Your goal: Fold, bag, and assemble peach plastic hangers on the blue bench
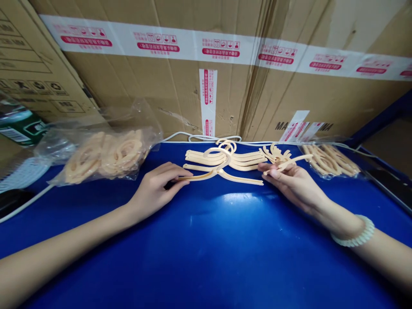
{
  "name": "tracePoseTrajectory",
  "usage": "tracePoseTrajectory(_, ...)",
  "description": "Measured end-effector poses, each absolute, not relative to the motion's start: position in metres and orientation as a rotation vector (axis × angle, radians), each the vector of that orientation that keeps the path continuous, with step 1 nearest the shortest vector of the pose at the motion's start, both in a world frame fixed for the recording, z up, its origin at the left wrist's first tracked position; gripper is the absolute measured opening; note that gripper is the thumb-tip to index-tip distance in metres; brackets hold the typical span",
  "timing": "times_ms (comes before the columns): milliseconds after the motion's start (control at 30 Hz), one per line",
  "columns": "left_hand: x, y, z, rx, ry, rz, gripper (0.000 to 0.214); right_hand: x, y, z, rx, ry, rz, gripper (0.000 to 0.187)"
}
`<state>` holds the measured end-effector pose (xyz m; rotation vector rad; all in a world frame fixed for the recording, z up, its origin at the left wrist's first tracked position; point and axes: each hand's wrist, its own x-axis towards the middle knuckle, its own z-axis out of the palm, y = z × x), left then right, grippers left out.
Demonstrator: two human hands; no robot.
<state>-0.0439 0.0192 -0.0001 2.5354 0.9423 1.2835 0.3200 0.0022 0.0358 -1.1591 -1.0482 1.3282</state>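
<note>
Glossy blue table (pixel 206 257) | left hand (pixel 154 191): curved beige hanger (pixel 238 178) | right hand (pixel 294 184): possibly hook (pixel 289 162)

— What is gripped near the middle of the blue bench (pixel 209 249)?

— One arm-end of a cream hanger (pixel 225 175) is pinched by the left hand (pixel 157 189). The hanger is laid flat, just in front of a stack of hangers (pixel 206 158) near the far edge.

— And on the right?

— A thin cream piece (pixel 298 159) is held between the fingers of the right hand (pixel 291 184), on whose wrist a bead bracelet (pixel 354 234) is worn. A pile of hooks (pixel 273 152) is seen just behind it.

— What else is carried?

— A clear bag of rings (pixel 103 156) is set toward the far left corner and a second bag (pixel 328 159) toward the far right. A white cable (pixel 199 137) is run along the far edge, below taped cardboard boxes (pixel 154 90).
</note>
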Motion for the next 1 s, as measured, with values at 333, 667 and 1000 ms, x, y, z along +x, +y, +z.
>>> tracePoseTrajectory(333, -0.044, 0.017, 0.003, 2.516, 0.987, 1.328, 0.01, 0.325, 0.008, 0.036, -1.154, -1.109, 1.434, 0.038)
tracePoseTrajectory(667, -0.043, 0.016, 0.003, 2.52, 0.975, 1.35, 0.01, 0.329, 0.004, 0.042, -1.203, -1.102, 1.615, 0.034)
tracePoseTrajectory(1000, -0.042, 0.015, 0.005, 2.586, 0.911, 1.373, 0.011, 0.323, 0.001, 0.044, -1.268, -1.146, 1.626, 0.04)
